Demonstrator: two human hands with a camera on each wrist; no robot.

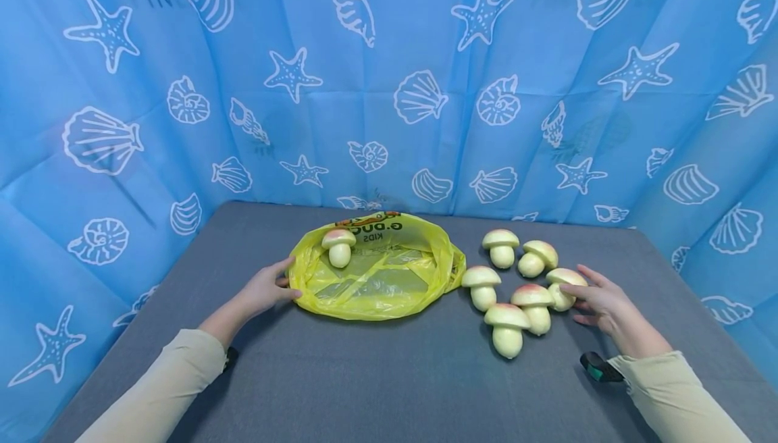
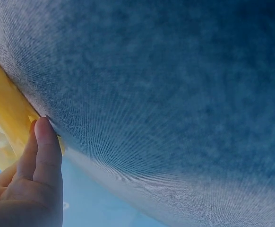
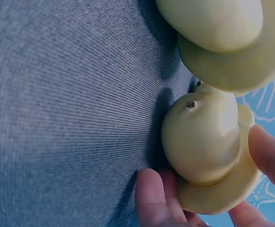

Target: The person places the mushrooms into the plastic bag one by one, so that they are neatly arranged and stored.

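Observation:
A yellow plastic bag [image 1: 377, 308] lies with its mouth spread wide, and one toy mushroom [image 1: 339, 248] is inside it. At the bag's left edge my left hand [image 1: 270, 288] holds the rim, thumb on the near side; the yellow plastic [image 2: 7, 109] shows between thumb and fingers in the left wrist view. My right hand [image 1: 614, 308] is around the rightmost mushroom [image 1: 564, 289], fingers spread and mostly straight. In the right wrist view, fingertips [image 3: 149, 182] lie beside that mushroom's [image 3: 201, 137] rounded stem, with the thumb right at its cap.
Several more pale mushrooms with reddish caps, among them a front one [image 1: 507, 329] and a back one [image 1: 501, 248], cluster right of the bag. They rest on a grey cloth-covered table [image 1: 389, 382]. A blue curtain [image 1: 389, 125] with shell prints hangs behind and at both sides.

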